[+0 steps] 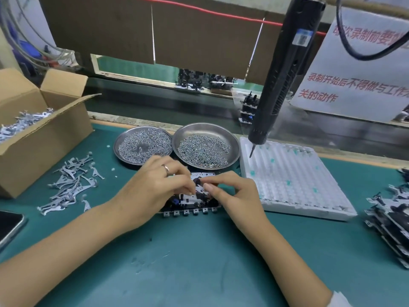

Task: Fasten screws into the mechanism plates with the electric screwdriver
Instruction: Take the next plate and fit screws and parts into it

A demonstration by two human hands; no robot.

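Mechanism plate (194,202) is laid flat on the green table (199,262), centre, just in front of the two screw dishes. A row of small metal tabs is seen along its near edge; black and white parts on top are partly hidden by fingers. Left hand (155,185) is placed over the plate's left side, fingers curled, thumb and fingertips pinched together on something small on top of the plate; what exactly is held cannot be told. A ring is worn on this hand. Right hand (232,191) is set on the plate's right side, fingers bent, thumb and forefinger pinched at the same spot, touching the plate's top.

Electric screwdriver (281,80) is hung from above at right, tilted, bit pointing down over the far left corner of the white foam tray (298,185); not held by either hand. Left dish (142,145) and right dish (205,147), both filled with small silver screws, are set side by side, rims touching or nearly so.

Loose grey metal levers (70,185) are scattered on the table at left, beside an open cardboard box (44,134) holding more of the same. A stack of further plates (389,222) is seen at the right edge. A phone (8,227) lies at the left edge. A conveyor belt (155,107) runs behind the table, with assemblies on it. A white sign (354,85) with red characters is hung at far right.
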